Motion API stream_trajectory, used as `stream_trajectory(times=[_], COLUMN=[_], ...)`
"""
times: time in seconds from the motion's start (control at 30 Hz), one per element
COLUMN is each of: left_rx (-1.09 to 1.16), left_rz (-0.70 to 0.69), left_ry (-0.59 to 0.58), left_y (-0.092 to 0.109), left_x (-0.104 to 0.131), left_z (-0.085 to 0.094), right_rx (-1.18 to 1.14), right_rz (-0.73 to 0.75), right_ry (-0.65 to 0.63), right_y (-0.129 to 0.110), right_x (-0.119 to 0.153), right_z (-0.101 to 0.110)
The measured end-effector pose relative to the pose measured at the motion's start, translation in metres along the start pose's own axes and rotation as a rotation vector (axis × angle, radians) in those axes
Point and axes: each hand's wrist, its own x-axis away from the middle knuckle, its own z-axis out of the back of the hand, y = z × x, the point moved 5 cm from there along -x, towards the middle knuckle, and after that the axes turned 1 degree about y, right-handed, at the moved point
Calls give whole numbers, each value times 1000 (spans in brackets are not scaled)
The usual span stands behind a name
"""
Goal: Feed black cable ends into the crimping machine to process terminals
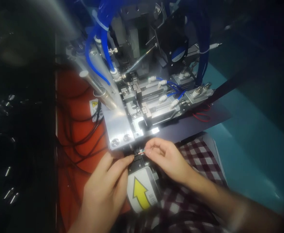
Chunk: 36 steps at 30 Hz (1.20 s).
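Thin coloured wires [141,151] lie across the front of a metal machine [120,126], between my two hands. My right hand [165,158] pinches their right end between thumb and fingertips. From the left, my left hand [108,181] reaches to the other end, its thumb and index finger pressed together at a small dark piece; what they hold is too small to name. Just below the wires sits a black fixture [135,165]. In front of it is a white plate [142,189] with a yellow arrow pointing toward the machine.
Blue air tubes [104,45] and small pneumatic cylinders [158,103] crowd the machine's rear and right. Black cables [83,136] trail over an orange surface [66,84] at left, near a warning label [95,110]. Checkered cloth [202,158] lies below at right.
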Motion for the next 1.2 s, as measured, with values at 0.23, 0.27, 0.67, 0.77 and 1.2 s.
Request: stream_trajectory(times=[0.23, 0.27, 0.67, 0.77, 1.2], left_rx=[6, 4, 22, 29, 41], left_rz=[-23, -26, -20, -13, -4], left_ry=[13, 9, 26, 25, 32], left_y=[1, 1, 1, 1, 1], left_x=[-1, -1, -1, 0, 0], left_z=[2, 2, 1, 1, 2], right_rx=[133, 112, 111, 212, 175], right_rz=[103, 65, 44, 131, 95], right_ry=[11, -1, 27, 104, 168], right_y=[-4, -3, -4, -4, -3], right_x=[1, 0, -1, 1, 6], right_z=[3, 3, 3, 4, 6])
